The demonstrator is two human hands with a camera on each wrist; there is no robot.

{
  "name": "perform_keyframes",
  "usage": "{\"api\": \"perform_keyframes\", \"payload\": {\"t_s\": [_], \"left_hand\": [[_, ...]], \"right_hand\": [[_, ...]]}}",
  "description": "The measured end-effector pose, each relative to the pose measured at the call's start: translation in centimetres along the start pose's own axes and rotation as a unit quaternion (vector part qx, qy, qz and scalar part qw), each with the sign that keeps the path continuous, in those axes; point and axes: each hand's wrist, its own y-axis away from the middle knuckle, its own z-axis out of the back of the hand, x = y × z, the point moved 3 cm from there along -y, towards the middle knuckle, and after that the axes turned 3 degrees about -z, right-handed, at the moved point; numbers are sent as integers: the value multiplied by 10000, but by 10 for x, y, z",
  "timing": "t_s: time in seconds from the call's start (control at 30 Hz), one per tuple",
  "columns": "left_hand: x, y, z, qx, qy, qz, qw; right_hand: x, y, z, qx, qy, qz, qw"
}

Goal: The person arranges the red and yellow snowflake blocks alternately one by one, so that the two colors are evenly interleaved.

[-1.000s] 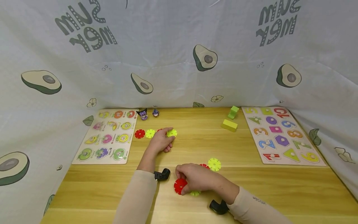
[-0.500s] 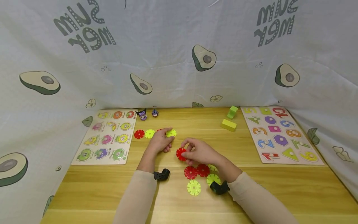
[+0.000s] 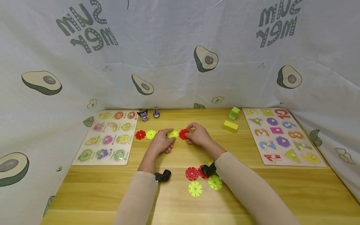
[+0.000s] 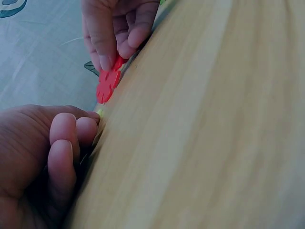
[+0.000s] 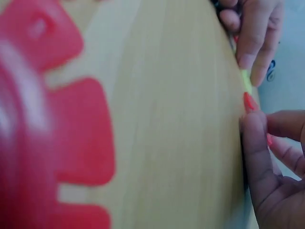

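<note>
A row of notched plastic interlocking discs lies in the head view: a red disc (image 3: 140,135), a yellow disc (image 3: 150,134), another red one mostly hidden by fingers, then a yellow end disc (image 3: 172,134). My left hand (image 3: 161,142) holds that end disc flat, index finger along its far edge and thumb at its near side. Just right of it, my right hand (image 3: 199,135) pinches a loose red disc (image 3: 183,134) between thumb and fingers. A narrow gap parts the two discs. In the right wrist view, this red disc (image 5: 250,102) is seen edge-on beside the yellow.
Nearer me lie loose discs, including a red disc (image 3: 192,173) and a yellow disc (image 3: 195,189), some partly under my right wrist camera. Fruit puzzle board (image 3: 107,137) stands left, number puzzle board (image 3: 284,136) right. Yellow block (image 3: 230,126), green block (image 3: 234,113) and purple figurines (image 3: 143,115) sit farther back.
My right hand has carried the red disc from the loose discs near me up and forward to the right end of the row. The left hand has stayed put.
</note>
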Motion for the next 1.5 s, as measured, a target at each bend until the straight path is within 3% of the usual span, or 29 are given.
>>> {"api": "perform_keyframes", "payload": {"t_s": [0.3, 0.53, 0.73, 0.87, 1.03, 1.17, 1.33, 1.5], "left_hand": [[0, 1, -1, 18, 5, -45, 10000], [0, 0, 0, 40, 9, -74, 10000], [-2, 2, -3, 114, 20, -122, 9999], [-4, 6, -5, 75, -253, -171, 9995], [-11, 8, -17, 278, -232, -380, 9986], [-18, 6, -28, 476, -19, -380, 9981], [-22, 1, -36, 297, -33, -152, 9994], [-23, -2, -39, 135, -323, 41, 9994]], "right_hand": [[-1, -3, -1, -165, 568, 4, 9983], [0, -1, 1, -62, 587, 143, 9982], [1, 22, 13, 76, 734, 404, 9965], [-3, 46, 17, 411, 920, 722, 9923], [-16, 81, 15, 1075, 1238, 1223, 9789], [-26, 107, 13, 1693, 1485, 1540, 9620], [-33, 132, 10, 2481, 1321, 1653, 9453], [-42, 145, 6, 2857, 1589, 1905, 9257]]}}
